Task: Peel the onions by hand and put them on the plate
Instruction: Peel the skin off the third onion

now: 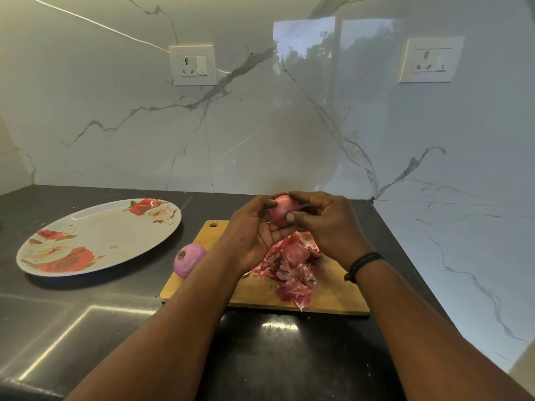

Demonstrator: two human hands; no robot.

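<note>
Now peeling. Onion [283,210] held up in the air above the far end of the cutting board [262,289], between both hands. Left hand [254,230] curled under and around the onion's left side, fingers bent and holding it. Right hand [324,224] on the onion's right side, thumb and fingertips pinching at the skin near the front. Onion looks pink and shiny, partly bare; hard to tell how much dry skin is left on the back.

Pile of peels [292,266] lying on the cutting board, just below the hands. Second onion [188,259] sitting on the tabletop [86,328], touching the left edge of the cutting board; looks purple and smooth, so likely peeled already, but not yet on the plate. Plate [86,227] with red flowers, well to the left of the cutting board, holding no onion, only a tiny pink scrap.

Step in hand, at a guess: pulling the last bits of skin off. Next move likely needs a firm pinch on a loose edge and a pull down and away, dropping the skin on the pile. After that, a carry left over to the plate, then the same for the onion beside the cutting board.
</note>
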